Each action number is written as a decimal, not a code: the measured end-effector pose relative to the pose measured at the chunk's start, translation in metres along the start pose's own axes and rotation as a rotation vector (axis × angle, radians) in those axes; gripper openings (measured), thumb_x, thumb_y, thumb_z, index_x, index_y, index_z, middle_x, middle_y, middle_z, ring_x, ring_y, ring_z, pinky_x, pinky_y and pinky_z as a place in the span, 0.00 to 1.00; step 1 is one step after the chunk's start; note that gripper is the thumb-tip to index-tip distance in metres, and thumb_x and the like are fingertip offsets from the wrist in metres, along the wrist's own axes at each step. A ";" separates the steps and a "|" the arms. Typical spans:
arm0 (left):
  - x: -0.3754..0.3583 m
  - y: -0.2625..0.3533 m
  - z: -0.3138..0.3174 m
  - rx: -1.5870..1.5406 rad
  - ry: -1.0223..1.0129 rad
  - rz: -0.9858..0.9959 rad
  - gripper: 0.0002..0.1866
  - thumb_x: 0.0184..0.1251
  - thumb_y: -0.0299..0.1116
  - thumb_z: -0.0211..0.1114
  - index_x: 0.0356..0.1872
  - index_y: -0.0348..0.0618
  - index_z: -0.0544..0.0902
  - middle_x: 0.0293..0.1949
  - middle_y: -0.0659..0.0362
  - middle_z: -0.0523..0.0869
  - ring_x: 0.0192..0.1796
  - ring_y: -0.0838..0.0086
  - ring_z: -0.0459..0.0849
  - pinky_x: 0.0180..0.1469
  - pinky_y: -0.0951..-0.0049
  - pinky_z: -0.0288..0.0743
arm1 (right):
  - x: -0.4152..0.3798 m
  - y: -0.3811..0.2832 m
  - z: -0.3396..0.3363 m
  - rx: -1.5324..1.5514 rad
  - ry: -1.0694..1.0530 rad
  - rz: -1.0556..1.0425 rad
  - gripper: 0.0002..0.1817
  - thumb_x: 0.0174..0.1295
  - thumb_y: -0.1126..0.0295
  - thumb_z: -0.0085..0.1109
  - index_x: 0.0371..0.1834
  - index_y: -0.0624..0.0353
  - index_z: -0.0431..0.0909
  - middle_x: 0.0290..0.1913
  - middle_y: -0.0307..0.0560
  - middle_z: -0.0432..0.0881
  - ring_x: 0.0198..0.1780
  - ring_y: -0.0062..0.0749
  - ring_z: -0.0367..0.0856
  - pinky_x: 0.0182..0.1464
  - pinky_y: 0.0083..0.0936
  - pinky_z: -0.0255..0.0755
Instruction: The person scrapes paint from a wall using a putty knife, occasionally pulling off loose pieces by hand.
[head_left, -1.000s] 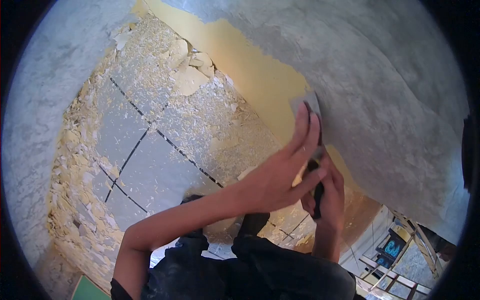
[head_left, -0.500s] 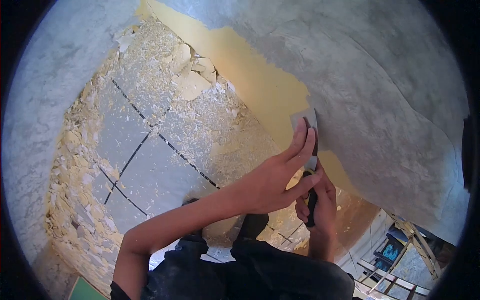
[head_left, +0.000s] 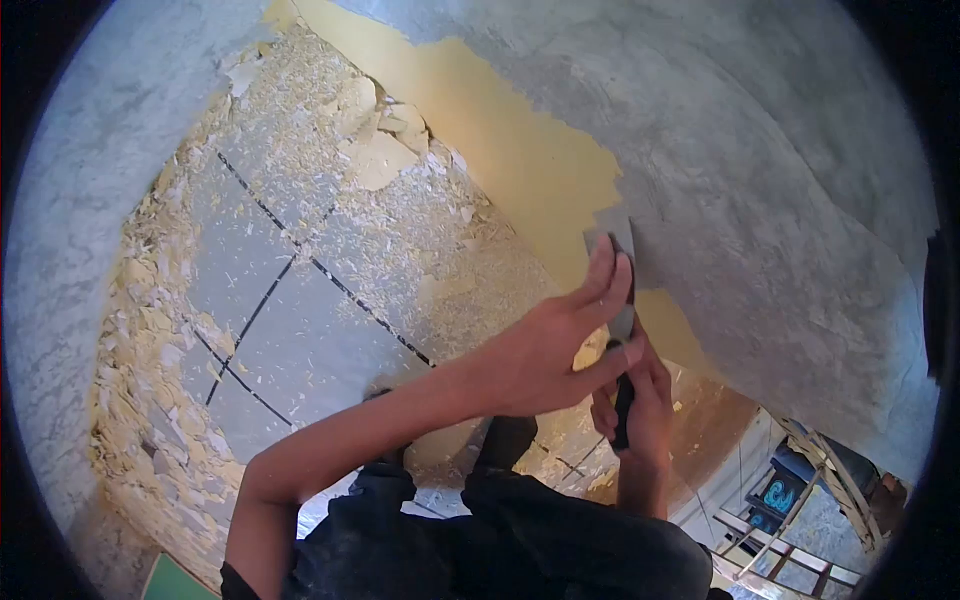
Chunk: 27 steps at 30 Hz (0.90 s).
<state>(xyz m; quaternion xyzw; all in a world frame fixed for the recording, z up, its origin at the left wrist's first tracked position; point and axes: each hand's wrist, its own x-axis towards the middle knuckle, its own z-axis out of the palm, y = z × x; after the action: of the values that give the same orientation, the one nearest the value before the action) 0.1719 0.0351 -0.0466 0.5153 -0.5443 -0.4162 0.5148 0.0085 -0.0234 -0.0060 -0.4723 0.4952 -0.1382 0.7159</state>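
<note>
My right hand (head_left: 648, 405) is closed around the dark handle of a scraper (head_left: 622, 322). The scraper's metal blade (head_left: 592, 237) lies against the wall at the border of the yellow paint (head_left: 545, 165) and the bare grey surface (head_left: 730, 240). My left hand (head_left: 560, 345) grips the same tool: its fingertips press on the blade while the thumb rests near the top of the handle. The fingers of both hands partly cover the tool.
Yellow and white flakes (head_left: 165, 390) litter the tiled floor (head_left: 310, 350), with larger peeled pieces (head_left: 385, 150) near the wall base. My legs (head_left: 450, 540) are below. A wooden ladder-like frame (head_left: 790, 560) stands at lower right, a green panel (head_left: 175, 580) at lower left.
A little more yellow paint has come off just above the blade, where grey now shows. Both hands keep their hold on the scraper, and the view has shifted slightly.
</note>
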 end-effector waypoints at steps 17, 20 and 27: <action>-0.001 -0.001 0.002 0.036 0.110 0.044 0.44 0.69 0.42 0.62 0.72 0.24 0.46 0.72 0.24 0.42 0.75 0.39 0.51 0.72 0.59 0.56 | 0.005 -0.008 0.003 0.040 -0.059 0.002 0.26 0.76 0.60 0.42 0.75 0.56 0.59 0.20 0.36 0.69 0.12 0.15 0.62 0.12 0.16 0.55; 0.000 -0.002 0.000 0.040 0.098 0.050 0.44 0.69 0.42 0.62 0.72 0.24 0.47 0.72 0.24 0.44 0.74 0.39 0.52 0.72 0.58 0.57 | 0.008 -0.013 0.006 0.073 -0.036 0.045 0.26 0.77 0.60 0.41 0.75 0.56 0.58 0.20 0.36 0.69 0.12 0.16 0.62 0.12 0.16 0.55; -0.002 0.001 0.003 0.065 0.032 0.063 0.46 0.70 0.42 0.61 0.73 0.25 0.42 0.72 0.24 0.41 0.74 0.36 0.51 0.73 0.58 0.55 | 0.004 -0.010 0.004 0.081 -0.029 0.055 0.27 0.77 0.59 0.37 0.76 0.56 0.54 0.23 0.37 0.69 0.10 0.15 0.60 0.09 0.14 0.55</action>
<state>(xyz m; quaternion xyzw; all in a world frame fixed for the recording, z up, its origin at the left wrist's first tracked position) 0.1686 0.0370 -0.0465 0.5210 -0.5652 -0.3737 0.5191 0.0163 -0.0295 -0.0001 -0.4309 0.4917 -0.1317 0.7451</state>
